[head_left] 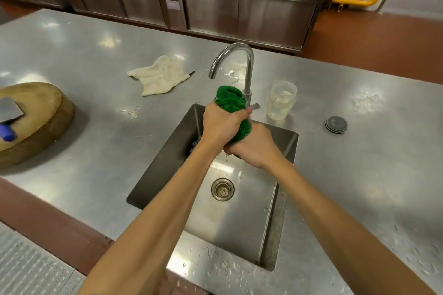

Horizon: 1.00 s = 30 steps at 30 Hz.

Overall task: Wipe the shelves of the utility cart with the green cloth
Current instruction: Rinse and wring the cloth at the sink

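Head view: both hands are wringing the green cloth [231, 105] over the sink [285, 141]. The left hand [221, 124] is gripping the cloth's upper part with its fingers closed around it, and the right hand [256, 148] is clenching the lower end. The cloth is bunched into a twisted roll just in front of the tap [236, 60], and what looks like a thin trickle is falling from it toward the drain [222, 189], though the blur makes that uncertain.

Judging by this, the task is only at the preparing stage: no cart is showing anywhere, so every shelf is probably still waiting to be wiped.

Left of the sink a white rag [159, 75] is lying on the counter [72, 55], and farther left a chopping block [36, 122] is carrying a cleaver [10, 112]. Right of the sink a clear jar [281, 100] is standing, with a grey lid [336, 124] beyond it. Nothing is hindering the wringing.
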{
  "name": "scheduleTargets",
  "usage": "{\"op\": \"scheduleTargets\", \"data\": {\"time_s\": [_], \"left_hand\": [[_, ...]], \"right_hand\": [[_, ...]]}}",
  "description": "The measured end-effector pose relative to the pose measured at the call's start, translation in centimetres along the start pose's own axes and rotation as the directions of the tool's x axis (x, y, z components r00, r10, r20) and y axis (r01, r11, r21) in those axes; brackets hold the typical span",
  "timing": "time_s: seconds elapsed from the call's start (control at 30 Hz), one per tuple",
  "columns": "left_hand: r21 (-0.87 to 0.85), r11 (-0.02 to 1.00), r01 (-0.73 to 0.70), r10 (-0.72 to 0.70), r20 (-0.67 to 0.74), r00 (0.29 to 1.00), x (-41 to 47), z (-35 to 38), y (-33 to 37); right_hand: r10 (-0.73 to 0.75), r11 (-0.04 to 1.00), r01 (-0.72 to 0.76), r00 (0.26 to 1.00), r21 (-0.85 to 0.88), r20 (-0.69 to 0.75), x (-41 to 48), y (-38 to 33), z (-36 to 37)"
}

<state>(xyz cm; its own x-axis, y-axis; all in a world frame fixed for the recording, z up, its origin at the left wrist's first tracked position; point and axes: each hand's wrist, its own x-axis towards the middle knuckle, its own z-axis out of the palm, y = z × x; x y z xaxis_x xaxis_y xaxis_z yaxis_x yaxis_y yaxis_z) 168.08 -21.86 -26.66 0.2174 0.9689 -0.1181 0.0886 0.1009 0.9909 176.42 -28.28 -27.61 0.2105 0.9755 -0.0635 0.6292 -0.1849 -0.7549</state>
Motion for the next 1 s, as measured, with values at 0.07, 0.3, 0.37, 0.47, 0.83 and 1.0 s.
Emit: {"op": "scheduleTargets", "data": {"time_s": [0.07,0.3,0.37,0.47,0.83,1.0], "left_hand": [[-0.048,0.999,-0.018,0.022,0.076,0.997,0.3,-0.2,0.4],[-0.262,0.964,0.049,0.03,0.289,0.957,1.1,-1.8,0.9],[-0.251,0.967,0.051,0.049,0.376,0.925,1.3,-2.2,0.8],[-0.277,0.956,0.092,0.065,0.51,0.858,1.3,-2.9,0.7],[-0.319,0.888,0.332,0.034,0.764,0.645,0.8,-2.8,-0.6],[-0.346,0.852,0.394,0.004,0.756,0.654,1.3,-2.0,-2.1]], "right_hand": [[0.007,0.992,-0.013,0.999,0.128,0.047,0.2,-0.3,0.0],[0.001,0.913,-0.095,0.973,0.396,0.229,0.1,-1.4,-0.7],[-0.002,0.872,-0.115,0.971,0.476,0.238,-0.4,-1.6,-0.1],[0.017,0.812,-0.177,0.96,0.557,0.281,-0.8,-1.5,0.5],[0.007,0.676,-0.359,0.876,0.644,0.482,-2.6,-0.3,1.2],[0.069,0.764,-0.346,0.884,0.545,0.463,-2.3,0.2,0.7]]}}
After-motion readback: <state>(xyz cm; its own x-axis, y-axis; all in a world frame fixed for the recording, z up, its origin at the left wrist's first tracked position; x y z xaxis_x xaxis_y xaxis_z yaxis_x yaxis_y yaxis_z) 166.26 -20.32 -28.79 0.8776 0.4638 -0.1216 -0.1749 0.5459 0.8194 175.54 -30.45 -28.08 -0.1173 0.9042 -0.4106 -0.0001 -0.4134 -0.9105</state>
